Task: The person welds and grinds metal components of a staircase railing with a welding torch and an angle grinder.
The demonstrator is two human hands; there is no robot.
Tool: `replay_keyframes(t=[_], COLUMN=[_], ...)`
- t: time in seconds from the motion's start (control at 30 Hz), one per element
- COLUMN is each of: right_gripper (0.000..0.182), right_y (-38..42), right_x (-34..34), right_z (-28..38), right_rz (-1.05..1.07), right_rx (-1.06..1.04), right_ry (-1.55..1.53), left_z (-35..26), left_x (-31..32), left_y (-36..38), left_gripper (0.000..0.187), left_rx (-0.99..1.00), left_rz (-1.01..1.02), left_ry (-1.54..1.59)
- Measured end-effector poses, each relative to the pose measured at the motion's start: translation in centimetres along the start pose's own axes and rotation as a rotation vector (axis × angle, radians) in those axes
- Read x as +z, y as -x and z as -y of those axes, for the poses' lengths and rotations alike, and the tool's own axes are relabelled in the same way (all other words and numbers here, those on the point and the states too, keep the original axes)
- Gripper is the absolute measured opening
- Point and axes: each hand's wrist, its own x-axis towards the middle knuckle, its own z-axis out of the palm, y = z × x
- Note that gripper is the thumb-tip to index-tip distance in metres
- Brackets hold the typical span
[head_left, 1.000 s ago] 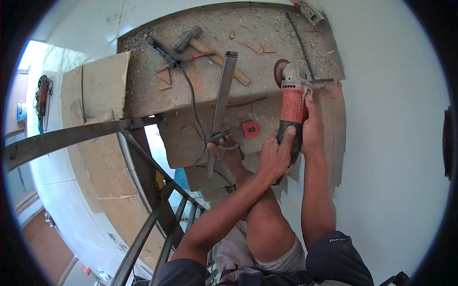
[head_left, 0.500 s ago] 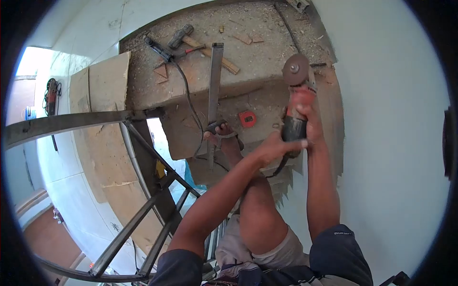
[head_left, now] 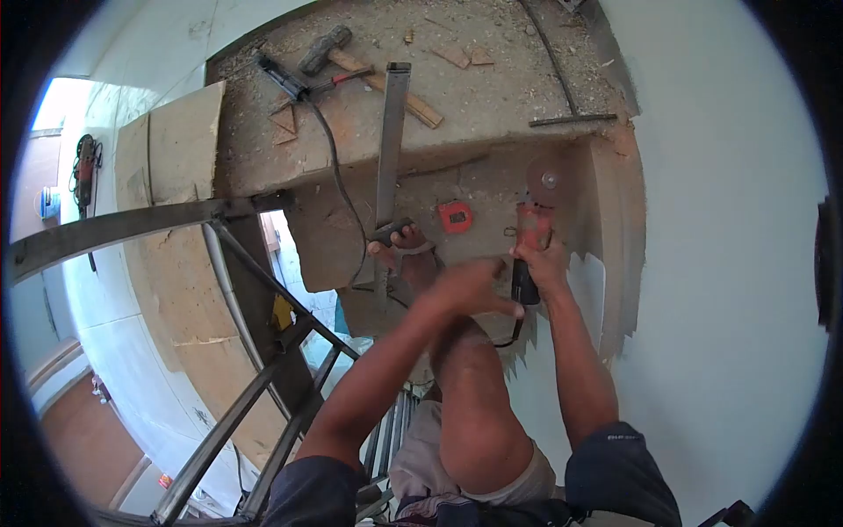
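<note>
My right hand [head_left: 546, 266] is wrapped round the red and black body of an angle grinder [head_left: 532, 230]. The grinder's disc [head_left: 549, 180] points up and away over the lower step, looking blurred. My left hand [head_left: 474, 288] is beside the grinder's rear end, smeared by motion, with thumb and fingers apart and nothing seen in it. A red tape measure [head_left: 456, 217] lies on the step left of the grinder. Farther left, my sandalled foot [head_left: 408, 250] rests on a metal bar [head_left: 395, 132] that leans over the step edge.
On the dusty upper step lie a sledgehammer [head_left: 326, 51], a black power tool [head_left: 283, 79] with its cable, tile pieces [head_left: 451, 56] and a thin rod [head_left: 572, 119]. A metal railing [head_left: 263, 272] curves along the left, beside a cardboard sheet [head_left: 193, 307]. A pale wall [head_left: 720, 263] borders the right.
The grinder has moved down and slightly left in view, over the lower step. My left hand has come off its body and shifted left.
</note>
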Motion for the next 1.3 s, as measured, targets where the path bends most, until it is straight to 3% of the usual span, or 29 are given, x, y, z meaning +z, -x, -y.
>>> replay_keyframes(t=[0.07,0.13,0.17,0.23,0.27,0.33,0.37,0.43,0.57,0.63,0.77,0.87,0.93,1.0,1.03,1.1,1.13,1.2,1.3], right_gripper=[0.078,0.080,0.081,0.086,0.086,0.081,0.081,0.084,0.089,0.093,0.101,0.113,0.106,0.086,0.086,0.065,0.065,0.052,0.051], right_y=[-2.6,-4.4,-5.2,-6.7,-6.8,-7.2,-8.0,-9.1,-9.3,-9.1,-9.7,-8.1,-7.0,-2.9,-1.2,2.4,3.6,8.6,16.4], right_x=[0.2,0.1,0.5,1.2,1.4,1.9,2.1,2.3,2.6,2.7,2.4,1.7,1.5,1.3,1.2,0.9,1.0,1.9,4.0], right_z=[-5.1,-7.5,-7.9,-9.4,-9.1,-7.8,-8.3,-9.9,-10.5,-10.1,-10.2,-9.4,-9.9,-6.3,-4.0,0.8,3.7,12.4,24.3], right_rz=[-0.046,-0.092,-0.093,-0.172,-0.165,-0.130,-0.134,-0.247,-0.332,-0.283,-0.225,-0.141,-0.267,-0.422,-0.411,-0.132,-0.125,0.200,0.374], right_rx=[-0.107,-0.226,-0.227,-0.166,-0.137,-0.119,-0.116,-0.158,-0.223,-0.140,-0.189,-0.162,-0.112,-0.263,-0.312,-0.311,-0.350,-0.398,-0.718], right_ry=[0.103,0.270,0.335,0.506,0.512,0.551,0.552,0.657,0.858,0.843,0.681,0.496,0.661,0.594,0.584,0.309,0.299,0.153,0.225], left_z=[1.9,4.2,5.5,8.7,10.0,11.9,12.8,14.0,12.1,11.9,8.2,7.2,6.0,3.8,2.5,-1.0,-3.2,-6.0,-10.0], left_x=[-3.0,-5.1,-6.4,-7.4,-7.7,-8.4,-9.3,-10.7,-10.9,-11.3,-12.6,-14.1,-15.3,-16.5,-16.9,-17.1,-17.0,-17.0,-16.2], left_y=[1.0,0.8,0.8,-0.4,-1.3,-2.8,-3.5,-4.4,-3.4,-1.8,3.0,6.6,9.6,12.9,14.5,18.0,19.6,22.5,26.1], left_gripper=[0.056,0.056,0.057,0.060,0.060,0.056,0.056,0.054,0.052,0.049,0.047,0.039,0.036,0.027,0.027,0.022,0.030,0.031,0.035], left_rx=[-0.018,-0.119,-0.182,-0.219,-0.234,-0.420,-0.418,-0.297,-0.146,-0.281,-0.246,-0.035,0.069,0.167,0.196,0.338,0.313,0.360,0.469], left_rz=[-0.444,-1.058,-1.226,-1.316,-1.290,-0.984,-0.979,-0.812,-0.904,-0.995,-1.203,-1.057,-1.054,-0.941,-0.984,-0.947,-1.023,-1.069,-1.177], left_ry=[0.100,0.178,0.003,-0.318,-0.317,-0.100,-0.099,0.297,0.353,0.379,0.391,0.740,0.827,0.899,0.891,0.943,0.939,0.883,0.811])
